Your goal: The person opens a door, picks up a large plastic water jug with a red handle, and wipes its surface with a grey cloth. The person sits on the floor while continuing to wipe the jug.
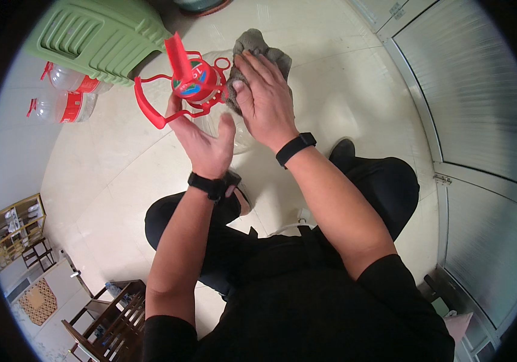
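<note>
Below me is a large clear plastic water bottle, seen from above. It has a red cap with a printed label, a raised red spout-like piece and a red carrying handle. My left hand grips the bottle near its shoulder, the fingers partly hidden behind the handle and the thumb apart on the near side. Under my right hand, a crumpled grey cloth is pressed against the right side of the bottle, close by the cap.
A green plastic stool lies at upper left, beside two similar bottles with red labels. Framed translucent door panels line the right. Dark wooden furniture stands at lower left. My shoes rest on the pale tiled floor.
</note>
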